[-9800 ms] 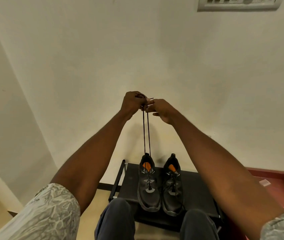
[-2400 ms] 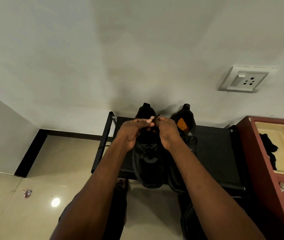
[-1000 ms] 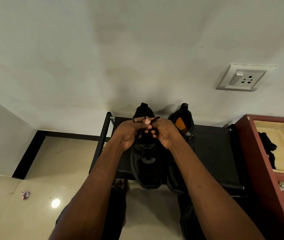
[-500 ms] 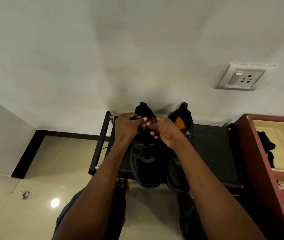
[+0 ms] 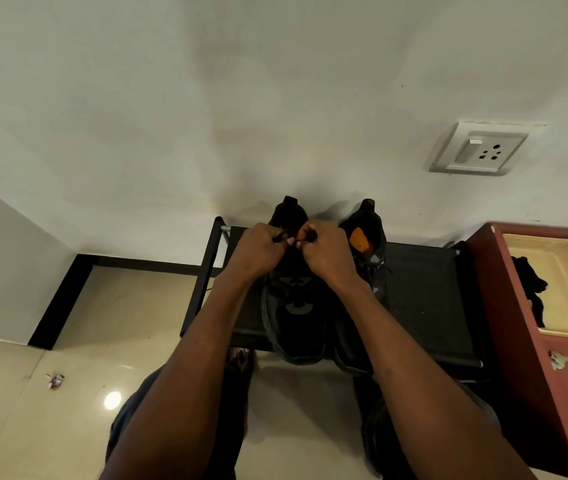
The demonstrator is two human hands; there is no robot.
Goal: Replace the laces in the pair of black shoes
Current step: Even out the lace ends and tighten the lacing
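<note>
Two black shoes (image 5: 296,327) sit side by side on the black rack (image 5: 424,306). Above the left shoe, the left hand (image 5: 258,252) and right hand (image 5: 327,252) (knuckles nearly touching) each pinch a black lace (image 5: 280,236).

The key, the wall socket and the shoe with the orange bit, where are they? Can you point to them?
key (image 5: 560,360), head view, on its silvery middle, lying on the red cabinet.
wall socket (image 5: 483,150), head view, on its grey faceplate.
shoe with the orange bit (image 5: 362,239), head view, on the orange patch.
</note>
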